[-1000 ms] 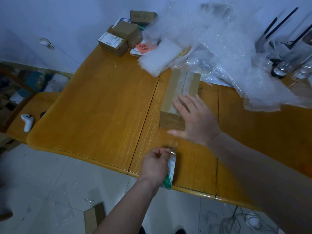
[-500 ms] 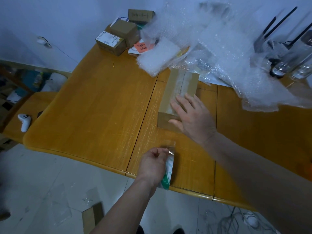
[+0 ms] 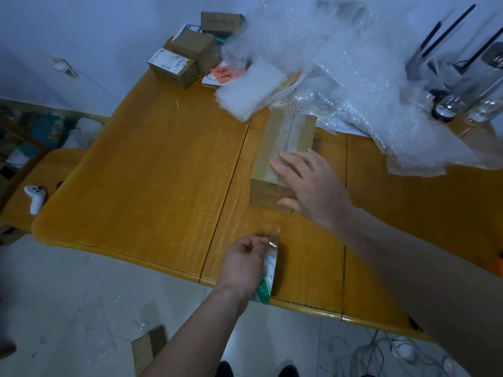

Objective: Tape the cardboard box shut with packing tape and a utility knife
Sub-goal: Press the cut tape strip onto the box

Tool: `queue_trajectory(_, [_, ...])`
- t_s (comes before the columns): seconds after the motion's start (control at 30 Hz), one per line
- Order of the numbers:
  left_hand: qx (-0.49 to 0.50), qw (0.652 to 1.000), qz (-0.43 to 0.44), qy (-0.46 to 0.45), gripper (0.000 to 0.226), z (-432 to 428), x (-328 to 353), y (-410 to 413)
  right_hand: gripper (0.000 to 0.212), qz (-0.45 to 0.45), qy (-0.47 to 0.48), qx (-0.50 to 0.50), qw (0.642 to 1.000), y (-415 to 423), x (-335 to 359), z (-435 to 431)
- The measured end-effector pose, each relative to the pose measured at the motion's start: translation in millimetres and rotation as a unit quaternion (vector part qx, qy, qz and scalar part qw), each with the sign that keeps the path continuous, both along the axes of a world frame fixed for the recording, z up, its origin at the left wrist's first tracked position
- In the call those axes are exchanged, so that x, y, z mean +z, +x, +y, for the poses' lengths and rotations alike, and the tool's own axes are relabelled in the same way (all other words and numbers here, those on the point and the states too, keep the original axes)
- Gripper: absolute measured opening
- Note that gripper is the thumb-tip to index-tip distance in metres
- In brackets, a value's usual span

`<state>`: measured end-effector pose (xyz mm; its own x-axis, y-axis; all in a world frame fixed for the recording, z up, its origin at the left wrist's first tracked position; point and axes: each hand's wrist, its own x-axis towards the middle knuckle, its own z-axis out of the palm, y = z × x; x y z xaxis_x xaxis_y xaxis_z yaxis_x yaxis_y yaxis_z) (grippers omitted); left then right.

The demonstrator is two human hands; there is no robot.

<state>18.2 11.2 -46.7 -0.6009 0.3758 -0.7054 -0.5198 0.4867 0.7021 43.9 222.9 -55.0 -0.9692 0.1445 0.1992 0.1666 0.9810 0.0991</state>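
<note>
A long brown cardboard box (image 3: 275, 148) lies on the wooden table (image 3: 152, 170), with a strip of clear tape along its top seam. My right hand (image 3: 313, 186) rests flat on the near end of the box, fingers spread, thumb against the near face. My left hand (image 3: 245, 263) is closed on a roll of clear packing tape (image 3: 268, 276) with a green and white core, near the table's front edge. A stretch of clear tape runs from the roll toward the box. No utility knife is visible.
Bubble wrap (image 3: 340, 63) is heaped over the back right of the table. Small cardboard boxes (image 3: 185, 58) sit at the back. Glass bottles (image 3: 462, 102) stand far right. A white controller (image 3: 35, 197) lies on a stool at left. Cables (image 3: 381, 352) and cardboard scrap (image 3: 148, 349) lie on the floor.
My right hand has slid a little along the box's near end and pressed down. The left hand and tape roll have barely moved.
</note>
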Motion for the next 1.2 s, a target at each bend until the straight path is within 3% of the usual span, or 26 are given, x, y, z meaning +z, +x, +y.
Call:
queue_trajectory(0.1, [0.0, 1.0, 0.0, -0.001, 0.019, -0.1, -0.7, 0.8, 0.092, -0.005, -0.006, -0.002, 1.0, 0.3, 0.2, 1.6])
queue_trajectory(0.3, [0.001, 1.0, 0.0, -0.005, 0.018, 0.0, -1.6, 0.2, 0.059, 0.085, -0.033, -0.02, 0.996, -4.6, -6.4, -5.3])
queue_trajectory(0.57, [0.0, 1.0, 0.001, -0.004, 0.018, -1.2, -2.1, 0.5, 0.082, 0.038, -0.007, -0.045, 0.998, -7.0, 0.8, -13.0])
queue_trajectory(0.73, [0.0, 1.0, 0.004, 0.001, 0.018, -2.7, -4.4, -0.5, 0.068, 0.079, 0.005, -0.119, 0.99, -22.5, -1.1, -32.7])
queue_trajectory(0.97, [0.0, 1.0, 0.002, 0.003, 0.018, -3.6, -3.0, -0.6, 0.079, 0.041, -0.015, -0.079, 0.996, -16.2, -0.6, -22.8])
queue_trajectory(1.07, [0.0, 1.0, 0.005, 0.0, 0.018, -3.7, -1.9, 0.1, 0.069, 0.052, -0.071, -0.028, 0.996, -6.2, 2.6, -6.8])
queue_trajectory(1.2, [0.001, 1.0, -0.001, -0.003, 0.018, -3.0, -1.2, 0.9, 0.063, 0.037, -0.059, 0.001, 0.998, -3.0, -3.7, 1.3])
